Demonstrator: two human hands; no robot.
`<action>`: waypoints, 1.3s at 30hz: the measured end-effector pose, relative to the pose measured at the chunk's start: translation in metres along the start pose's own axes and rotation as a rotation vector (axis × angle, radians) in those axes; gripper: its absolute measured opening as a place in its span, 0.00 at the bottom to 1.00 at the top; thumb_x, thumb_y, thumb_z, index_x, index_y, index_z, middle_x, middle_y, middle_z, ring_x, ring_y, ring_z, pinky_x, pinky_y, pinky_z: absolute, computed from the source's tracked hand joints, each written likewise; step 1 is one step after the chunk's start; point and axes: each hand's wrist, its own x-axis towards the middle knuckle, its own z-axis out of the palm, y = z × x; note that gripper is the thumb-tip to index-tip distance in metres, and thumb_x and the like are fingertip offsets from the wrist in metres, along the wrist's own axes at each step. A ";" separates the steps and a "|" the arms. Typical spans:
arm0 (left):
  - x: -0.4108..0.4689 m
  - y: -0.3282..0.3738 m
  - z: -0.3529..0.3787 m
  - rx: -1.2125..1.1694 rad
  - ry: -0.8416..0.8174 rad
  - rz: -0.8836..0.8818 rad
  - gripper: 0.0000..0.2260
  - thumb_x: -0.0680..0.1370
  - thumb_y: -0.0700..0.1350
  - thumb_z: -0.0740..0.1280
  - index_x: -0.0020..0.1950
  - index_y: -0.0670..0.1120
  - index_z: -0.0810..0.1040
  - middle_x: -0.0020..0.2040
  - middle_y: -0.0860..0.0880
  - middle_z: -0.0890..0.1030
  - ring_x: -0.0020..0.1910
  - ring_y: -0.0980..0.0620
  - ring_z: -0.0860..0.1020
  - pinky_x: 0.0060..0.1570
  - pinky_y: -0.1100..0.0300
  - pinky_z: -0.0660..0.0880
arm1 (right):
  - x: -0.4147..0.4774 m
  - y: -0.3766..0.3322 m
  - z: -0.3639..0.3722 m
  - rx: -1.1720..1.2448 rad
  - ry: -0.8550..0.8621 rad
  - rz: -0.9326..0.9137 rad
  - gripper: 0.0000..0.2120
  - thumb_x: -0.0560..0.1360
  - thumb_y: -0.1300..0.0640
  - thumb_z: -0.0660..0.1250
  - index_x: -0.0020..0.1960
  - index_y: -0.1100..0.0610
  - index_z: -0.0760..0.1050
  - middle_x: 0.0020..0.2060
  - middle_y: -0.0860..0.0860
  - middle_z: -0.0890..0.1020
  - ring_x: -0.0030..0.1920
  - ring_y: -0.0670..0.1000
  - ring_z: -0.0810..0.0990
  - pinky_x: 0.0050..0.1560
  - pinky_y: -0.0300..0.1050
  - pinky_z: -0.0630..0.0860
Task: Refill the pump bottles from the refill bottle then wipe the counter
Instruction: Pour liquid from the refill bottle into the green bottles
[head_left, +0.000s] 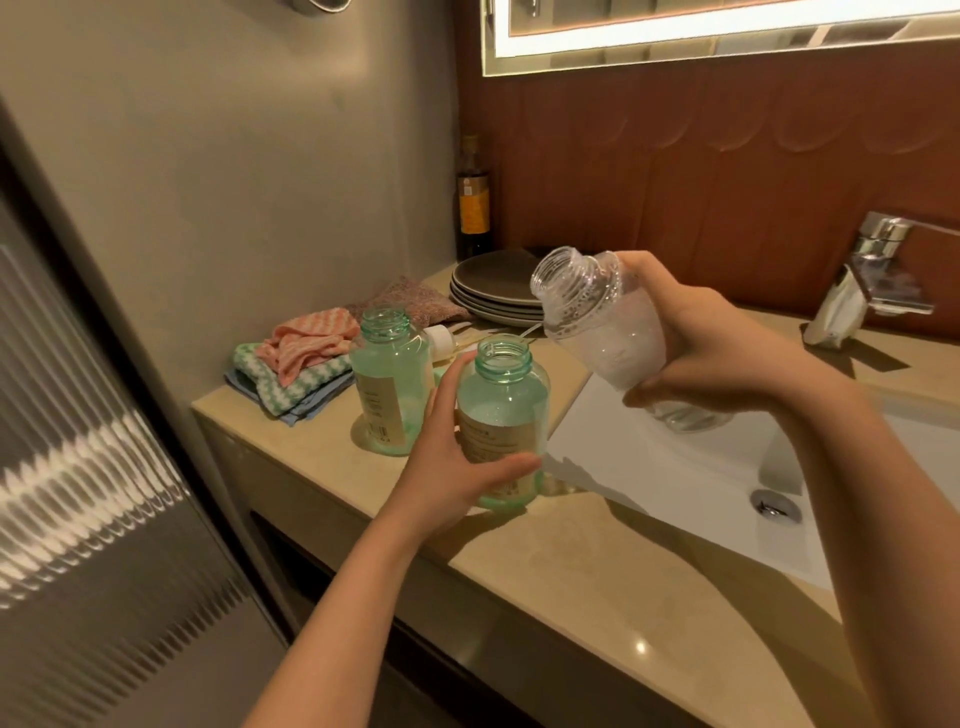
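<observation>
Head view: right hand (691, 338) grips tilted refill bottle (597, 322), mouth up-left above near pump bottle (501, 421); left hand (457, 462) holds it.

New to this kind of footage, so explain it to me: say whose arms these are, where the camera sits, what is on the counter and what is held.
There is no machine: these are a person's bare arms, filmed by one wide camera worn on their head, looking down. The left hand grips the near green bottle, which stands open on the counter beside the sink. The right hand holds the clear refill bottle, also open, tilted above it; no liquid is seen pouring. A far green bottle stands open behind, with folded cloths, a stack of plates and a dark bottle beyond. A tap is at the right.
</observation>
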 end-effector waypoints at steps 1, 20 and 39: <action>0.001 0.002 -0.003 0.014 -0.027 -0.014 0.41 0.64 0.44 0.78 0.61 0.73 0.56 0.65 0.66 0.66 0.62 0.68 0.68 0.53 0.77 0.68 | -0.001 -0.001 -0.001 0.010 0.001 -0.005 0.50 0.59 0.65 0.78 0.68 0.39 0.52 0.55 0.50 0.75 0.52 0.53 0.76 0.50 0.54 0.77; -0.009 0.011 0.018 0.035 0.243 0.024 0.47 0.62 0.46 0.79 0.75 0.57 0.56 0.65 0.58 0.69 0.64 0.62 0.69 0.60 0.70 0.70 | -0.008 -0.004 -0.012 -0.087 0.058 -0.001 0.50 0.60 0.66 0.76 0.68 0.37 0.51 0.57 0.52 0.75 0.53 0.57 0.74 0.52 0.61 0.74; -0.016 -0.008 0.020 -0.058 0.095 -0.008 0.52 0.62 0.30 0.78 0.68 0.67 0.51 0.67 0.67 0.64 0.64 0.73 0.65 0.54 0.77 0.69 | 0.002 0.003 0.001 -0.335 0.110 -0.079 0.48 0.64 0.69 0.73 0.72 0.42 0.51 0.60 0.53 0.73 0.57 0.57 0.72 0.56 0.55 0.71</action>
